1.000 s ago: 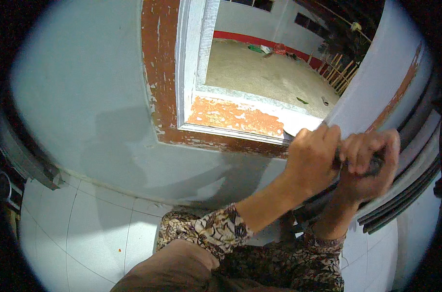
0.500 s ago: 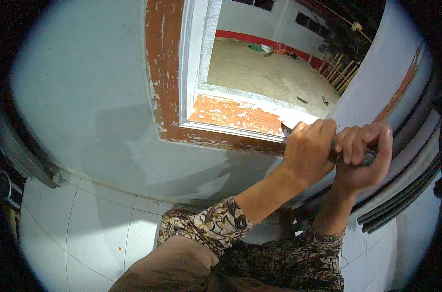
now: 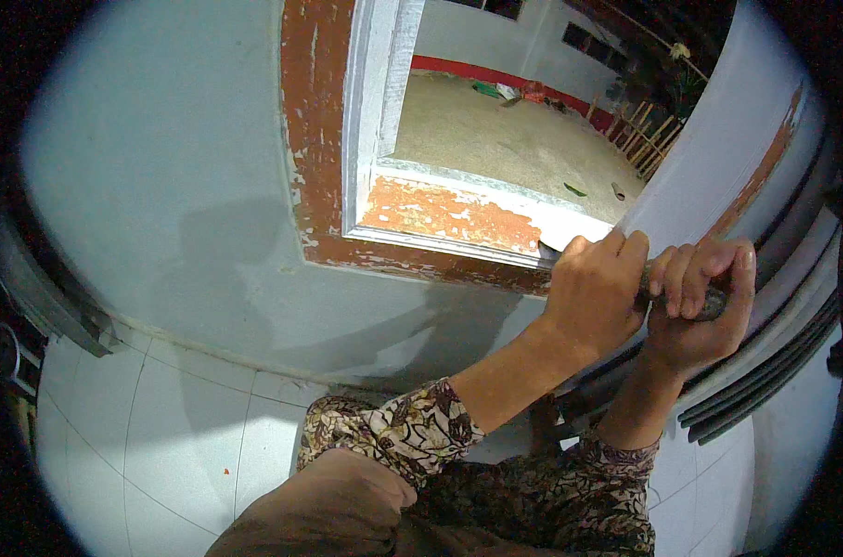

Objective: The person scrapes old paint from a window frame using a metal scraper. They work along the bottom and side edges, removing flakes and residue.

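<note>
Both my hands are wrapped round a scraper (image 3: pixel 710 304), at the right end of the window's bottom sill. My left hand (image 3: pixel 596 288) is closed on its blade side, and a sliver of dark blade shows past the knuckles against the sill. Behind it, my right hand (image 3: pixel 701 292) grips the handle, whose dark rounded end pokes out below the fingers. Most of the tool is hidden by the hands. Under the blade, the sill (image 3: pixel 454 215) carries flaking orange-brown paint with pale patches. Peeling brown paint also covers the window frame (image 3: pixel 315 111).
Left of the window stands a pale wall (image 3: pixel 161 167) with my shadow on it. Long dark strips (image 3: pixel 765 390) lean at the right. White floor tiles (image 3: pixel 185 427) lie below. Outside are a concrete yard (image 3: pixel 495 130) and a bamboo fence (image 3: pixel 642 144).
Both hands and the scraper have shifted slightly to the right along the sill. The grip stays the same.
</note>
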Demonstrator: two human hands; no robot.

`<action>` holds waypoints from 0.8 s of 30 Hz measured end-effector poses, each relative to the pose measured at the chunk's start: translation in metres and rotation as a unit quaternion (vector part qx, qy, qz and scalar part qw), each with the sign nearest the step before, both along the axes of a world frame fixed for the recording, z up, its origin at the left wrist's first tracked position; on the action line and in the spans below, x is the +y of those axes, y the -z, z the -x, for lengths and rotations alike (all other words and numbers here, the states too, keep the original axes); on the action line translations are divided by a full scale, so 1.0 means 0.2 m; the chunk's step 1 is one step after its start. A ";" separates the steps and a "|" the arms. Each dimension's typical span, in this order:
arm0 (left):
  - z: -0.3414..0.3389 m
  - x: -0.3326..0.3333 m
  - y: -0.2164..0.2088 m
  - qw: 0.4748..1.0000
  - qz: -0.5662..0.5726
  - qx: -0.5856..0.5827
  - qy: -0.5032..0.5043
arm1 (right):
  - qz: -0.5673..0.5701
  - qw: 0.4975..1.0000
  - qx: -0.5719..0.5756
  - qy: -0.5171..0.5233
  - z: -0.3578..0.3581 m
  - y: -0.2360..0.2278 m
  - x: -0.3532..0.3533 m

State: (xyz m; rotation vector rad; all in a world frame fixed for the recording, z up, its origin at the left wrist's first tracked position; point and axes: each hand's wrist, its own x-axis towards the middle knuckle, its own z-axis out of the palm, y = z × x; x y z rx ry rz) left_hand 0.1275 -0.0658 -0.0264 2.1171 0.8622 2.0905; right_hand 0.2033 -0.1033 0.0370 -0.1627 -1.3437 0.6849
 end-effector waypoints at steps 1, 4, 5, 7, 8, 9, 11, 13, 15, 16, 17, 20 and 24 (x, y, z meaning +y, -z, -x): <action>0.00 0.00 0.00 1.000 0.004 0.002 0.001 | -0.018 1.000 -0.023 0.005 0.00 0.00 0.00; 0.00 -0.05 0.01 1.000 0.011 0.006 0.018 | -0.006 0.999 -0.019 0.044 0.00 0.00 -0.04; 0.00 -0.06 0.01 1.000 0.005 0.003 0.022 | -0.018 0.999 -0.026 0.042 0.00 0.01 -0.06; 0.00 -0.08 0.02 1.000 0.002 -0.004 0.029 | -0.042 0.999 -0.018 0.028 0.00 0.02 -0.08; 0.01 -0.08 0.03 0.999 -0.005 -0.012 0.033 | -0.036 0.998 -0.031 0.038 0.00 0.02 -0.08; 0.01 -0.06 0.03 1.000 0.001 -0.005 0.026 | -0.029 0.999 -0.024 0.039 0.01 0.03 -0.06; 0.01 -0.01 0.03 1.000 0.010 -0.003 0.012 | -0.014 0.999 -0.013 0.041 0.01 0.03 -0.02; 0.01 0.02 0.02 1.000 0.009 0.004 0.015 | -0.001 0.999 0.011 0.038 0.02 0.02 0.01; 0.01 0.02 0.01 1.000 0.011 0.009 0.016 | 0.000 0.999 -0.014 0.051 0.03 0.01 0.01; 0.01 0.00 0.01 1.000 0.014 0.012 0.016 | -0.001 0.999 -0.020 0.046 0.03 0.01 -0.01; 0.01 -0.02 0.01 0.999 0.033 0.020 0.016 | -0.005 0.998 -0.017 0.061 0.03 0.01 -0.03; 0.01 -0.10 0.02 0.999 0.000 -0.006 0.038 | -0.035 0.998 -0.023 0.054 0.02 0.01 -0.10; 0.02 -0.05 0.02 1.000 0.002 -0.022 0.023 | -0.022 0.998 -0.027 0.043 0.02 0.02 -0.06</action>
